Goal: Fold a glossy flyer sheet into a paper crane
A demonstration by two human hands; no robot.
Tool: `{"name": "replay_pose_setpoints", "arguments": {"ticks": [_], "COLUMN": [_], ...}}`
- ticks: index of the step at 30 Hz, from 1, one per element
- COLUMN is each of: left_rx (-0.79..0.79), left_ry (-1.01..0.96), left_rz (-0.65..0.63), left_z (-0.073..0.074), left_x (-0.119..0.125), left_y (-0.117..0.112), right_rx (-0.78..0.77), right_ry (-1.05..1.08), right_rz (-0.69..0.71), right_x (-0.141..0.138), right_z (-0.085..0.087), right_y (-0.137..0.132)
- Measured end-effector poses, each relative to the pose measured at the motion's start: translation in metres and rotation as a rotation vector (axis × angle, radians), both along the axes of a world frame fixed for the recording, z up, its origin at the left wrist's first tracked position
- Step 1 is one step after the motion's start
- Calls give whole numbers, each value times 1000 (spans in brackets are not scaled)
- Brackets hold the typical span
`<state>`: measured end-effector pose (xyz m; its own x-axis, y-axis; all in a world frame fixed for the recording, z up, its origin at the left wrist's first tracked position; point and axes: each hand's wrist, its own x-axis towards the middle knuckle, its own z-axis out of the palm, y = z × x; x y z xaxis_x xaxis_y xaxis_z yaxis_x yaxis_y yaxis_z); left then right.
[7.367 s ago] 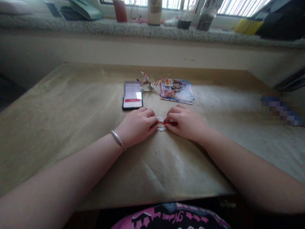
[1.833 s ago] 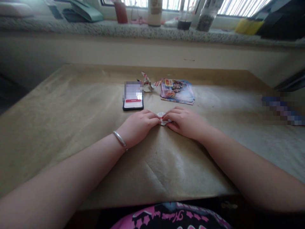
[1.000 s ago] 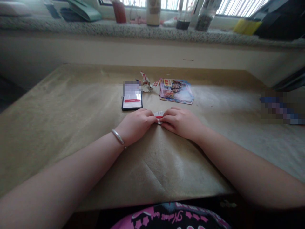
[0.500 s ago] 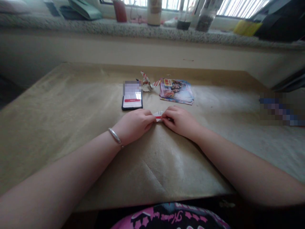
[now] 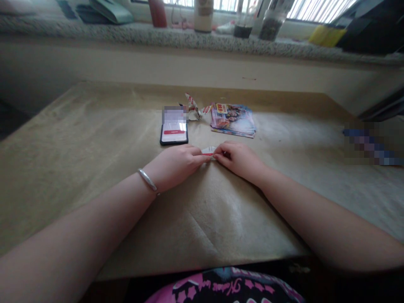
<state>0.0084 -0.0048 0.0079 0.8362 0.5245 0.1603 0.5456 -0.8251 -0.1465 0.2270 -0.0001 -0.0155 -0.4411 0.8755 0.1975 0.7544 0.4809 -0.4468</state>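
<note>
A small piece of folded paper (image 5: 208, 150), white with a red strip, lies between my two hands at the middle of the table. My left hand (image 5: 176, 164), with a silver bangle at the wrist, has its fingers closed on the left end of the paper. On the right end, my right hand (image 5: 236, 159) pinches with thumb and forefinger. Fingers cover much of the paper. Just beyond my left hand lies a phone (image 5: 174, 138) with a lit screen. A stack of printed leaflets (image 5: 235, 120) rests past my right hand.
Between phone and leaflets stands a twisted paper shape (image 5: 195, 112) with red print. A blurred blue item (image 5: 372, 147) lies at the table's right side. Bottles and jars (image 5: 203, 17) line the granite windowsill (image 5: 142, 37) behind the table (image 5: 104, 126).
My left hand's fingers have shifted slightly right along the paper, and its thumb reaches nearer my right hand. My right hand stays nearly in place, still pinching.
</note>
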Motion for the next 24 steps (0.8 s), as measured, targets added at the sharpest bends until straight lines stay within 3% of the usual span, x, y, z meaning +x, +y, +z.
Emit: {"name": "replay_pose_setpoints", "arguments": {"ticks": [7, 15, 24], "left_rx": [73, 68, 51], "left_ry": [58, -7, -16], "left_rz": [-13, -1, 15], "left_z": [-3, -5, -3], "left_x": [2, 4, 6], "left_y": [-2, -3, -5], "right_rx": [4, 150, 158], "right_ry": [82, 28, -12], "right_rz": [-24, 165, 154], "right_x": [2, 9, 7], "right_z": [-4, 2, 2], "right_y": [2, 0, 0]}}
